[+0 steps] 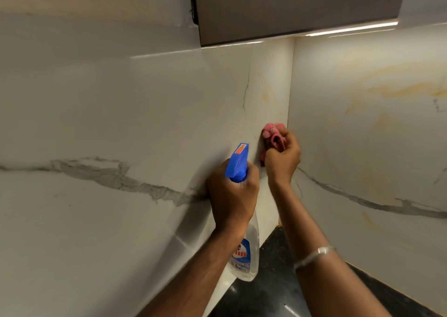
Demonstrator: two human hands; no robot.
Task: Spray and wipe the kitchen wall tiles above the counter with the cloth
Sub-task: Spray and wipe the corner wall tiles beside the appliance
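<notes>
Kitchen corner: two runs of glossy, marble-look wall tiles (pixel 108 123) are joined at a vertical seam, with a dark overhead cabinet (pixel 290 7) mounted above and a bright light strip (pixel 350 30) seen along its lower edge.

Left wall: a grey vein (pixel 116 179) is traced across the tiles from the left edge towards the centre.

Centre: a spray bottle (pixel 245 251) is held upright by the left hand (pixel 232 195), whose fingers are wrapped round the neck just under the blue spray head (pixel 238 163). The nozzle is pointed up and towards the left wall. The clear body with its blue-and-white label is seen hanging below the fist, over the edge of the dark speckled counter (pixel 273 292).

Just right of the bottle: a pink cloth (pixel 272 133) is bunched in the right hand (pixel 283 157), with the fingers curled tightly about it. The cloth is pressed against the left wall tile, right beside the corner seam and well above the counter. A thin silver bangle (pixel 314 256) is worn on the right forearm.

Right wall: yellowish streaks (pixel 399 87) are noted in the upper tile, and a second grey vein (pixel 362 200) is noted lower down.
</notes>
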